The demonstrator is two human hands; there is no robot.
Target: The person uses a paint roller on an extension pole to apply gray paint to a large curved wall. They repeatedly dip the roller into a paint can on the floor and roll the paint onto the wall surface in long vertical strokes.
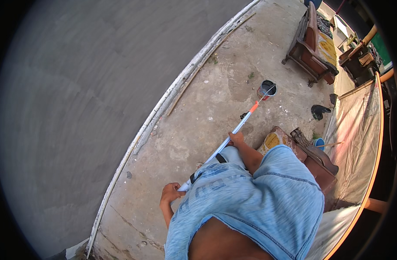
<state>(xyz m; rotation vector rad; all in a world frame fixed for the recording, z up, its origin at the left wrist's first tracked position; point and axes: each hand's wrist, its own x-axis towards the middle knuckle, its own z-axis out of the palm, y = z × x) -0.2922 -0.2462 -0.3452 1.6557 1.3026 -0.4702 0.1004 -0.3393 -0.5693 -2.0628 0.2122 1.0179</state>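
A long pale-blue pole with an orange end runs diagonally in front of my body. My right hand is closed around its middle part. Lower down, my left hand grips the pole near its other end, beside my light-blue shirt. From the orange end a thin metal rod reaches into a red paint can standing on the concrete floor. Dark grey paint shows inside the can. What the rod carries at its tip is too small to tell for certain.
A broad grey surface with a white edge fills the left. A thin strip lies along it. One worn sofa stands at the upper right, another worn seat close to my right, near a blue bucket and a hanging sheet.
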